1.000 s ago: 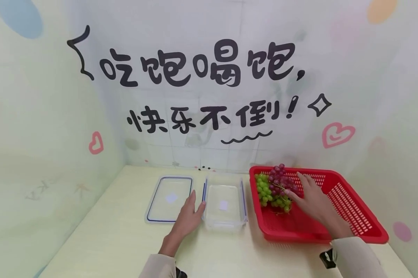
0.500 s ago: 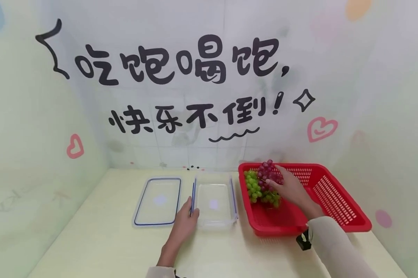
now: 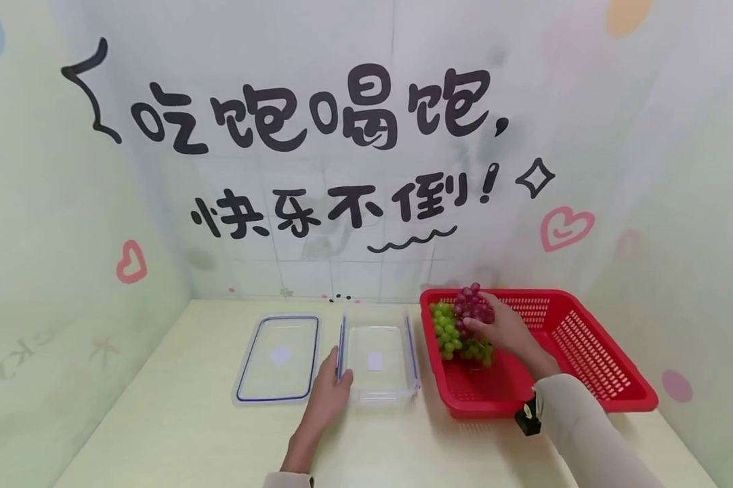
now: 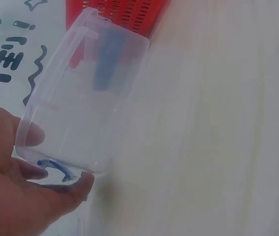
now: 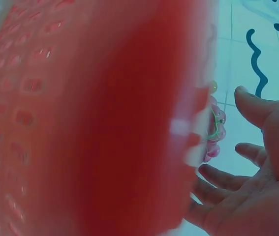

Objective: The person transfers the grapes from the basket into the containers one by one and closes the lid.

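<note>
My left hand (image 3: 326, 396) is at the left wall of a clear plastic food container (image 3: 375, 393) with blue-edged side flaps. In the left wrist view its thumb and fingers hold the near corner and a flap of the container (image 4: 82, 105). Inside a red plastic basket (image 3: 494, 403) lie a bunch of red grapes (image 3: 471, 306) and a bunch of green grapes (image 3: 446, 329). My right hand (image 3: 509, 332) reaches over the red grapes, thumb on the near side, fingers beyond. In the right wrist view the hand (image 5: 262, 172) has its digits apart, and the blurred basket partly hides the grapes.
A clear lid (image 3: 278, 359) with a blue seal lies flat on the pale table (image 3: 190, 420), left of the container. Behind stands a white printed wall (image 3: 318, 271) with black lettering. The basket's raised rim (image 3: 635, 407) stands at the right.
The right hand has moved left onto the red grapes, its fingers closing in around them. The left hand has come against the container's left side. The head view has turned slightly right.
</note>
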### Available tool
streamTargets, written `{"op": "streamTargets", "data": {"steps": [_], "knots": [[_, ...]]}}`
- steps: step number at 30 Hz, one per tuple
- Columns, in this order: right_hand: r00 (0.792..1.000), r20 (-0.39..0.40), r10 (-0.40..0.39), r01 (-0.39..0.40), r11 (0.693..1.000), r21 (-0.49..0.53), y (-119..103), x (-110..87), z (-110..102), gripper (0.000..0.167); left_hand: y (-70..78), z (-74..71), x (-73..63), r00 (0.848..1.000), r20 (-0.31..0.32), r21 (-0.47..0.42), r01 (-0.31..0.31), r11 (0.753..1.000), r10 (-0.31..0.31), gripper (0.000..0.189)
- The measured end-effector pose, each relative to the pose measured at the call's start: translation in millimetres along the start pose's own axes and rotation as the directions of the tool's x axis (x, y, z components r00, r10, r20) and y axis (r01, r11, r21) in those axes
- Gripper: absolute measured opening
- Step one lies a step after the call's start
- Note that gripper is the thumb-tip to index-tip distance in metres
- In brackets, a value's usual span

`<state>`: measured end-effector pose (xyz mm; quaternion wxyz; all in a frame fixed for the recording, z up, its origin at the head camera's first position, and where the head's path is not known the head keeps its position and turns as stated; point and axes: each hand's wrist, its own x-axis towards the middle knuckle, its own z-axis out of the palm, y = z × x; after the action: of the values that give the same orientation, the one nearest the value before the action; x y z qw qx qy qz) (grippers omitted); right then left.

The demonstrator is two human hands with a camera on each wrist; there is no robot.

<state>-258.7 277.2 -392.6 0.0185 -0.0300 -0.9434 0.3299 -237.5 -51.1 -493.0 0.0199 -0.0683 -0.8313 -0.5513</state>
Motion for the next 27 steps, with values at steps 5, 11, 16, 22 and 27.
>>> {"op": "streamTargets", "data": {"steps": [5,11,16,22,27], "knots": [[0.998,0.029,0.06,-0.062,0.996,0.071,0,1.9,4,0.079,-4.1,6.0,-1.5,0.999,0.021,-0.019,0.035,0.999,-0.035,0.06],[0.998,0.046,0.046,-0.047,0.999,0.011,-3,6.5,6,0.079,-4.1,5.9,1.2,0.999,0.042,-0.018,0.034,0.999,-0.033,0.058],[0.997,0.05,0.052,-0.05,0.998,-0.028,-5,10.7,7,0.072,-3.8,5.2,2.7,0.999,0.039,-0.017,0.031,0.999,-0.03,0.057],[0.999,0.03,0.039,-0.037,0.998,-0.054,-2,12.4,9,0.068,-3.4,5.8,2.4,0.998,0.046,-0.025,0.033,0.999,-0.032,0.057],[0.999,0.002,0.047,-0.047,0.998,-0.052,0,13.1,11,0.067,-4.1,7.1,3.8,0.999,0.038,-0.027,0.025,0.999,-0.024,0.057]]}}
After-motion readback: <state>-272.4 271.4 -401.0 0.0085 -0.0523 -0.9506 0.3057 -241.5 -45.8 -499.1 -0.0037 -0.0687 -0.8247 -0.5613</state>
